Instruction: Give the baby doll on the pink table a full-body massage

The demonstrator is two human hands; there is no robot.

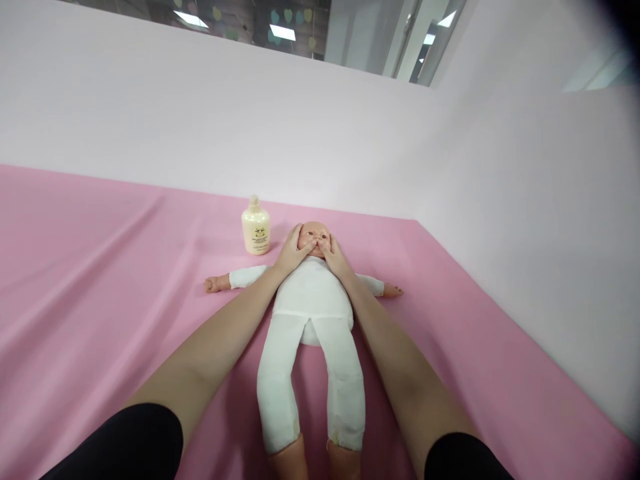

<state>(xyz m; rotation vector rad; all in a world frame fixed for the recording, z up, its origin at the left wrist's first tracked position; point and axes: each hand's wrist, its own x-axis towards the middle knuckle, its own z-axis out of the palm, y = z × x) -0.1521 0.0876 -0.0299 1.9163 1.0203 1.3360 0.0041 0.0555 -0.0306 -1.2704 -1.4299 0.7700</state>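
Two bare hands are seen at the centre of the frame in the head view, both laid on the head of a baby doll [313,300]. The left hand [291,252] is cupped loosely around the left side of the doll's head, fingers spread over the temple and thumb pressed near the mouth. The right hand [334,257] is laid in the same way on the other side, its thumb meeting the lower face. Neither hand is closed into a grip; the head is merely cradled between them. Both forearms are stretched up from the lower corners of the frame, with black sleeves shown at the bottom edge.

The doll is laid on its back at centre frame, dressed in a white suit, arms flung out to both sides and legs pointed toward the bottom edge. It is spread on a pink sheet [90,267] that fills the lower half of the picture. A cream lotion bottle [255,227] is stood upright just left of the doll's head, close to the left hand but apart from it. A pale wall [200,113] is seen behind.
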